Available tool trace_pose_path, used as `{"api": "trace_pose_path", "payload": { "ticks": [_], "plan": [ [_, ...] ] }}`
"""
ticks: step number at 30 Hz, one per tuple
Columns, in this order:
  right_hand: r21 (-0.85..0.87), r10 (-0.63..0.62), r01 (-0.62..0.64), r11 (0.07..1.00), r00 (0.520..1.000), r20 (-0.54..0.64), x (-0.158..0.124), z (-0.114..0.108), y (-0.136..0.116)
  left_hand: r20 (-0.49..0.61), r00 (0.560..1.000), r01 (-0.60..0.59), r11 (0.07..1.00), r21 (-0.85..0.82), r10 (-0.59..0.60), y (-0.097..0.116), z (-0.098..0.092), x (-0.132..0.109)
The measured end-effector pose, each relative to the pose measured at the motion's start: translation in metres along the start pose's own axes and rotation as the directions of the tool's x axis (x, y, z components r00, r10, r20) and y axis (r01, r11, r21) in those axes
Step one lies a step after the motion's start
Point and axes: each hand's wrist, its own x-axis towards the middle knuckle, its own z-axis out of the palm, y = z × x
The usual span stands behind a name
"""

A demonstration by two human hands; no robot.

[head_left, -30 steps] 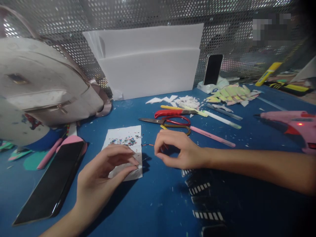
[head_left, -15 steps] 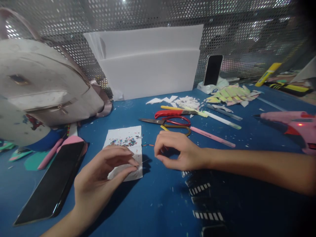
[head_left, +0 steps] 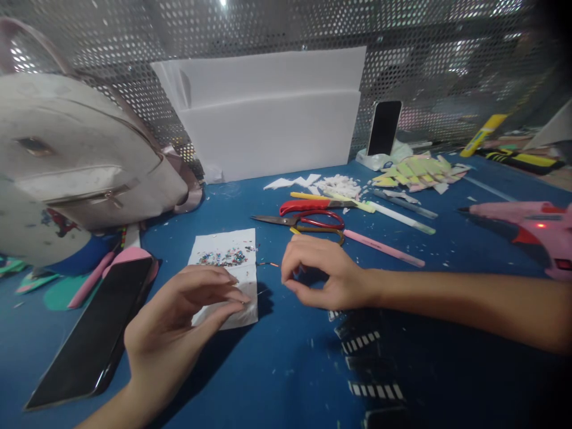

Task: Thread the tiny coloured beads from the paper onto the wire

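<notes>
My left hand [head_left: 187, 333] hovers over the lower part of a white sheet of paper [head_left: 223, 238], thumb and fingers pinched. A tiny shiny thing shows at its fingertips, with a faint thin line just to the right; I cannot make out its kind. Small coloured sequins or beads [head_left: 230, 257] lie scattered on the paper. My right hand [head_left: 326, 271] is curled in a pinch to the right of the paper, apart from my left hand; what it holds, if anything, is too small to name. A thin orange and black piece [head_left: 269, 264] lies between paper and right hand.
Beyond my right hand lie scissors [head_left: 277, 220], a red-handled tool [head_left: 297, 205] and a pink pen [head_left: 384, 247]. A pink glue gun [head_left: 513, 217] with a lit light is at the right. A phone [head_left: 93, 339] and backpack [head_left: 89, 143] occupy the left; white boards [head_left: 277, 131] stand behind.
My left hand has shifted slightly left, and the thin line at its fingertips is fainter. My right hand has barely moved and keeps its pinch.
</notes>
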Motion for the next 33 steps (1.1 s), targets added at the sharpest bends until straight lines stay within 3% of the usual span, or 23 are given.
{"api": "trace_pose_path", "payload": {
  "ticks": [9, 15, 21, 33],
  "plan": [
    [-0.031, -0.062, 0.061, 0.998, 0.997, -0.045, -0.001, 0.0, 0.0, 0.004, 0.999, -0.032, 0.998, 0.045, 0.032, 0.001, 0.001, 0.0],
    [-0.028, -0.052, 0.05, 0.998, 0.998, -0.048, 0.001, -0.001, -0.001, 0.087, 0.996, -0.01, 0.994, 0.108, 0.001, -0.004, -0.002, 0.001],
    [-0.025, -0.033, 0.033, 0.999, 0.999, -0.031, 0.0, 0.0, 0.0, 0.201, 0.969, 0.096, 0.971, 0.221, -0.141, -0.008, -0.005, 0.001],
    [-0.023, -0.012, 0.011, 1.0, 1.0, -0.023, -0.001, 0.0, 0.0, 0.231, 0.95, 0.146, 0.951, 0.272, -0.212, -0.011, -0.005, 0.004]
  ]
}}
